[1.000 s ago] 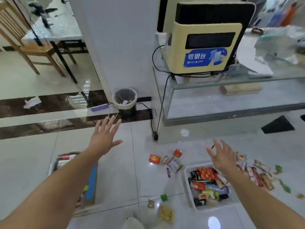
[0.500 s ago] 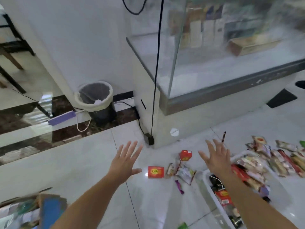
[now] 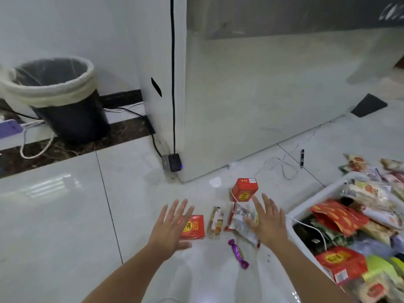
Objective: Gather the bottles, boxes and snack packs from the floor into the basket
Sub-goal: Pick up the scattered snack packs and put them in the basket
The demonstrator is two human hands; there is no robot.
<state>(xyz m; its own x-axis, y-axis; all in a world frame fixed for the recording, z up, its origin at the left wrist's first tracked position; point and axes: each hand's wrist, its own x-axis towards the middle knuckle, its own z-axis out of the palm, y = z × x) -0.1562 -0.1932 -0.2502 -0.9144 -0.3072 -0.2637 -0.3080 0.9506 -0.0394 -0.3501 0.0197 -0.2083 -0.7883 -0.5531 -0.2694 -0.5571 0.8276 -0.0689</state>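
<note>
My left hand (image 3: pixel 169 228) is spread open, palm down, over the left edge of a flat red box (image 3: pixel 194 226) on the floor. My right hand (image 3: pixel 267 219) is also open and hovers over a silver-and-red snack pack (image 3: pixel 239 218). A slim beige snack pack (image 3: pixel 216 221) lies between the two. An upright red box (image 3: pixel 244 189) stands just beyond my right fingertips. A purple wrapped candy (image 3: pixel 238 253) lies nearer to me. The white basket (image 3: pixel 306 209) at the right holds several packs and boxes.
A black bin with a white liner (image 3: pixel 63 99) stands at the left by the wall. A counter base (image 3: pixel 251 101) rises right behind the items, with a black cable and adapter (image 3: pixel 174 162) at its corner. A white cord (image 3: pixel 282 165) and more snack packs (image 3: pixel 356 162) lie beyond the basket.
The view has dropped and closed in on the floor. Both hands have come down and forward, now right over the red box and the snack pack.
</note>
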